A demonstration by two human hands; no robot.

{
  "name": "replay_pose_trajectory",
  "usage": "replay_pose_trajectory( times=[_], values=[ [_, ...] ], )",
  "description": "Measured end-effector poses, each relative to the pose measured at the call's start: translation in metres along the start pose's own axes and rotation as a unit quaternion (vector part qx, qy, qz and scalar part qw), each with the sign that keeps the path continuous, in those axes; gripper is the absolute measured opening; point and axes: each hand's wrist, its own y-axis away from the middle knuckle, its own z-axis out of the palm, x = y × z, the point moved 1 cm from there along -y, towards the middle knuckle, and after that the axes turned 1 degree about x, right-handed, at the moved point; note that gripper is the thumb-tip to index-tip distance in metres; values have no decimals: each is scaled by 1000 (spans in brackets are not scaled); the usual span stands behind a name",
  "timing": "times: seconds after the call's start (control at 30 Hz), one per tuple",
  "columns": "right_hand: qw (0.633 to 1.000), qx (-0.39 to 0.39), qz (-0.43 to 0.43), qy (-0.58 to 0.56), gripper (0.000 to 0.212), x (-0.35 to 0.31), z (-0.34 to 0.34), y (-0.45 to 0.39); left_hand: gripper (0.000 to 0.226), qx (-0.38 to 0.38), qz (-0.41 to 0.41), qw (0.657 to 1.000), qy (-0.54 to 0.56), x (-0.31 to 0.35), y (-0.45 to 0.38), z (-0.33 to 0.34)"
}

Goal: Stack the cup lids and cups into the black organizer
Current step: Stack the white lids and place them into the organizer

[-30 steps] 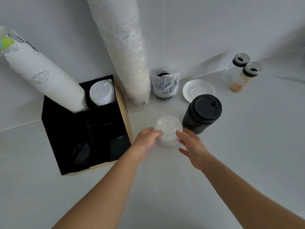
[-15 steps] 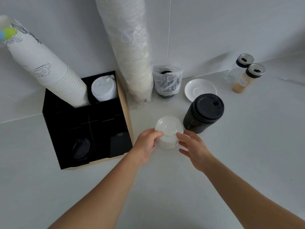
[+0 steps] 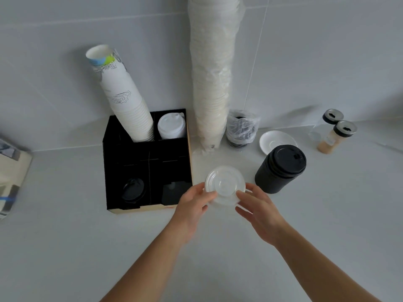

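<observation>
Head: both hands, left hand [image 3: 194, 202] and right hand [image 3: 259, 211], pinch the clear lid stack [image 3: 225, 185]; black organizer [image 3: 113, 171] lies at 9 o'clock, left hand nearer.

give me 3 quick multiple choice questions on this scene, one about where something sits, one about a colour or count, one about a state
1. Where does the stack of printed paper cups stand?
A. in the back left compartment of the black organizer
B. on the white saucer
C. beside the shakers

2. What colour is the stack of lids just right of the hands?
A. white
B. black
C. clear

3. What is happening with the clear lids?
A. they lie untouched on the counter
B. they sit inside the organizer
C. both hands hold them

Answers:
1. A, the cup stack rises at a tilt out of the back left compartment, next to the white lids.
2. B, that stack is black all over.
3. C, the left hand and the right hand have their fingers on opposite edges of the clear lids.
</observation>
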Motion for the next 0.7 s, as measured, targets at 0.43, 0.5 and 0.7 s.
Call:
replay_pose_trajectory(
  times=[0.43,0.5,0.7],
  values=[
    [992,-75,-15,105,32,-34,84,-4,55,73,63,993,69,9,40,-56],
    [989,-86,-11,118,32,-38,101,-8,58,85,61,992,73,12,43,-63],
    [982,-105,4,156,27,-42,141,-25,22,129,47,984,112,16,46,-82]
  ],
)
